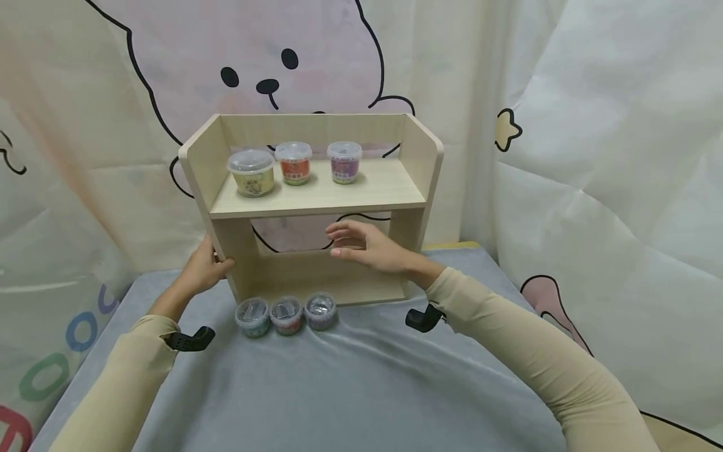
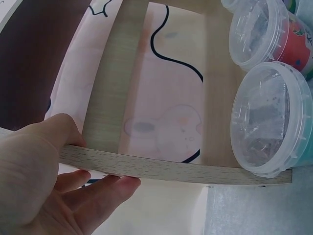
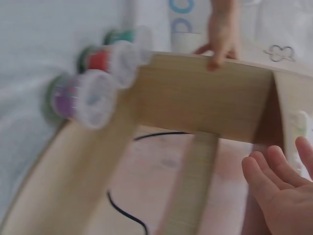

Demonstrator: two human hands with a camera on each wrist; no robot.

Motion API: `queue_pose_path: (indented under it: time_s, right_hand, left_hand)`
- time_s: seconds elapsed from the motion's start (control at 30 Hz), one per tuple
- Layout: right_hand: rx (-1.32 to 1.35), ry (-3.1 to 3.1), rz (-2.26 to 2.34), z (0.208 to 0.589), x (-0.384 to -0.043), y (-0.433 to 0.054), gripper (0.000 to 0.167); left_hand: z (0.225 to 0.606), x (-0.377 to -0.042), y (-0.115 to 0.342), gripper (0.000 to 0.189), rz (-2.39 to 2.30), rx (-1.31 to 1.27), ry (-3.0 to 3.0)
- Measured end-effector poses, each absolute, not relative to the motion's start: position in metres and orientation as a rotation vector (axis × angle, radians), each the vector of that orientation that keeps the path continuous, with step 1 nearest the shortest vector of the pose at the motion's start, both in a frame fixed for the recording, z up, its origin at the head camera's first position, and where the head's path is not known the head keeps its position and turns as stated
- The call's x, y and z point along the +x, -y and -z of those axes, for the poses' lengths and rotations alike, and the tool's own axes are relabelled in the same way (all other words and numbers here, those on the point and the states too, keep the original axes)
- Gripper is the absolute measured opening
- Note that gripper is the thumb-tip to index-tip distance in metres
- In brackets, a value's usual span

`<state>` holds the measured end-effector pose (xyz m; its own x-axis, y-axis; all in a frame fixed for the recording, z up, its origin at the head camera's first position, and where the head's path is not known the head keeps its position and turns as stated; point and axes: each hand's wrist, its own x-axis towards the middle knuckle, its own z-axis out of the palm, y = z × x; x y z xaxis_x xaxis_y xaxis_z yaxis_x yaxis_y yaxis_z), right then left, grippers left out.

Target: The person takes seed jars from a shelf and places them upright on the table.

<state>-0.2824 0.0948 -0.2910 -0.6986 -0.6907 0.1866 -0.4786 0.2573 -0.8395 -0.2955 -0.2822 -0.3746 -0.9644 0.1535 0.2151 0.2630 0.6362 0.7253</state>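
Observation:
A small two-tier wooden shelf [image 1: 316, 204] stands at the back of the table. My left hand [image 1: 206, 267] grips the edge of its left side panel [image 2: 161, 168], with the thumb on the inner face and the fingers outside. My right hand [image 1: 369, 246] is in front of the lower opening, fingers loosely bent, holding nothing. On the upper board sit a wider tub with yellow contents [image 1: 252, 173], an orange-labelled tub [image 1: 294, 164] and a purple-labelled tub [image 1: 344, 163], all with clear lids. By the shelf's lower front edge are three more lidded tubs, teal [image 1: 253, 317], red [image 1: 286, 315] and purple [image 1: 321, 311].
A grey-blue cloth [image 1: 339, 389] covers the table. Behind the shelf hangs a pale curtain [image 1: 452, 75] with a cartoon bear on it. More printed sheeting [image 1: 610, 157] hangs at the right and the left.

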Motion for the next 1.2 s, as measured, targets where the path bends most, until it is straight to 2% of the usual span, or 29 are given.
queue_pose_path:
  time_s: [0.2, 0.43, 0.6, 1.0, 1.2]
  right_hand:
    - [-1.079, -2.323, 1.530, 0.261, -0.287, -0.105, 0.048]
    - [-0.924, -2.478, 1.710, 0.233, -0.315, -0.124, 0.050]
    - [-0.749, -2.544, 1.739, 0.230, -0.334, -0.130, 0.053]
    - [-0.569, -2.609, 1.678, 0.228, -0.374, -0.104, 0.063]
    - [-0.509, -2.450, 1.867, 0.229, -0.389, -0.094, 0.071]
  left_hand:
    - [0.380, -0.293, 0.284, 0.075, 1.231, -0.347, 2.744]
    - [0.375, -0.301, 0.280, 0.072, 1.211, -0.364, 2.723]
    - [0.374, -0.301, 0.278, 0.075, 1.218, -0.364, 2.737]
    - [0.377, -0.298, 0.283, 0.073, 1.225, -0.397, 2.722]
    - [0.376, -0.300, 0.284, 0.078, 1.226, -0.419, 2.713]
